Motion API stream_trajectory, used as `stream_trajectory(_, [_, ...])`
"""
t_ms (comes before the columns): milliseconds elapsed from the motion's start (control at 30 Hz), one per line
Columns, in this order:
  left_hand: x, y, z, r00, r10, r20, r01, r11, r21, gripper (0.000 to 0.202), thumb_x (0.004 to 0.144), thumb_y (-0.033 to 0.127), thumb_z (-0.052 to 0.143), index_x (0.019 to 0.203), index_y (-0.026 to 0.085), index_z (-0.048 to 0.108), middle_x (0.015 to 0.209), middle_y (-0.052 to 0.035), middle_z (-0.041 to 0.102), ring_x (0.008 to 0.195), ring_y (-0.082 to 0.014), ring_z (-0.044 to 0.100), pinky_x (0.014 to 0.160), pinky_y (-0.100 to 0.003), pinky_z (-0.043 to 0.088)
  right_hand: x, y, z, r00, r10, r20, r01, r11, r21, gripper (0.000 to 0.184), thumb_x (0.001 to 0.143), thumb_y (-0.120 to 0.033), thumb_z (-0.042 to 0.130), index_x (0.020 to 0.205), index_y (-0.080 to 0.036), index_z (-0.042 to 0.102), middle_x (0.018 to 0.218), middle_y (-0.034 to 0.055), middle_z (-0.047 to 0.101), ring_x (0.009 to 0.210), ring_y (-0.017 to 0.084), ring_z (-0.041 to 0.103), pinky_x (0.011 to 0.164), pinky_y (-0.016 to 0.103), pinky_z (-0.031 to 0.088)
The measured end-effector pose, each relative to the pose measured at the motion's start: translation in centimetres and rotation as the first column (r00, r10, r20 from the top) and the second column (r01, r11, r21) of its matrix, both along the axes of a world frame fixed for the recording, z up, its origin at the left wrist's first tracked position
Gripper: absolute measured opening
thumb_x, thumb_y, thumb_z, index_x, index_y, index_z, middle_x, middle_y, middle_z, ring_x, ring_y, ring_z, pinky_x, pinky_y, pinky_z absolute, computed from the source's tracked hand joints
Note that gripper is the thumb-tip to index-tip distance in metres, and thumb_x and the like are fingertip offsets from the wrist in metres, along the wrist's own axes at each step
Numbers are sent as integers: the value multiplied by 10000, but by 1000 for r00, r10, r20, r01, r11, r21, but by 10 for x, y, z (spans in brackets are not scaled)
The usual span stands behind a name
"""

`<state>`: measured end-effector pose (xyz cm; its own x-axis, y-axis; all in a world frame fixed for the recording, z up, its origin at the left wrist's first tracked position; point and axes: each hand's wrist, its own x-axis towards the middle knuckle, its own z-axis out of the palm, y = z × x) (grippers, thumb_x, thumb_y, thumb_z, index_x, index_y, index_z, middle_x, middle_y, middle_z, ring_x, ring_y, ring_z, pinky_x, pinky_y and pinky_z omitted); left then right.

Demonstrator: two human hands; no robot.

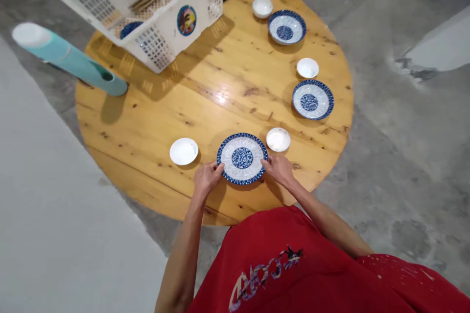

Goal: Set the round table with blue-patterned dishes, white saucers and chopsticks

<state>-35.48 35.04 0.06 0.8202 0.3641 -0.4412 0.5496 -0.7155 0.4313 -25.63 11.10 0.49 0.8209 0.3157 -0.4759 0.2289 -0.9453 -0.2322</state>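
Note:
A blue-and-white patterned plate (242, 158) lies on the round wooden table (220, 88) near its front edge. My left hand (206, 178) grips the plate's left rim with curled fingers. My right hand (279, 168) grips the right rim the same way. A small white bowl (278, 139) sits just beyond my right hand. A small white saucer (183, 151) lies to the left of the plate.
Two more patterned plates (313, 100) (286, 27) lie along the right side, each with a small white bowl (307, 67) (262, 7) near it. A white plastic crate (147, 5) holding chopsticks and dishes stands at the back left. A teal tube (69, 58) overhangs the left edge.

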Motion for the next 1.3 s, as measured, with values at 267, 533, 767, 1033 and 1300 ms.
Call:
stream_trajectory(267, [7, 6, 5, 988, -91, -129, 103, 990, 96, 476, 907, 570, 426, 653, 195, 575, 756, -95, 702, 741, -219, 613, 586, -274, 262, -1, 2, 2, 1000, -12, -9, 11, 997, -72, 467, 994, -482, 352, 1099, -169, 683, 997, 164, 733, 954, 306, 685, 782, 337, 468])
stream_trajectory(533, [10, 2, -19, 989, 71, 128, -40, 972, -230, 388, 873, 508, 393, 722, 198, 571, 663, -47, 635, 667, -206, 598, 599, -263, 400, -15, 7, -26, 908, -296, -297, 406, 800, 442, 204, 926, -295, 454, 877, -176, 612, 769, 68, 719, 665, 203, 673, 620, 265, 491])
stream_trajectory(767, [-22, 2, -16, 970, 50, 238, -3, 981, -194, 392, 830, 529, 409, 661, 201, 542, 644, -33, 604, 658, -187, 554, 606, -261, 389, -60, 0, -30, 867, -366, -339, 498, 606, 620, 235, 797, -242, 497, 568, -195, 470, 478, -12, 544, 428, 125, 522, 449, 197, 355])
stream_trajectory(1033, [-76, -52, 10, 959, 117, 259, -85, 987, -135, 434, 839, 559, 408, 641, 210, 573, 604, -27, 617, 610, -182, 569, 584, -256, 400, -88, -51, -22, 888, -279, -367, 460, 586, 667, 205, 753, -310, 497, 590, -186, 486, 490, -29, 483, 482, 111, 478, 468, 193, 319])
stream_trajectory(1300, [-24, -210, 27, 929, 151, 337, -95, 979, -178, 387, 861, 514, 436, 687, 199, 580, 615, -11, 573, 609, -156, 527, 571, -235, 376, -37, -204, -1, 935, -311, -168, 334, 622, 708, 285, 768, -420, 444, 599, -191, 467, 546, -12, 456, 545, 120, 422, 513, 223, 281])
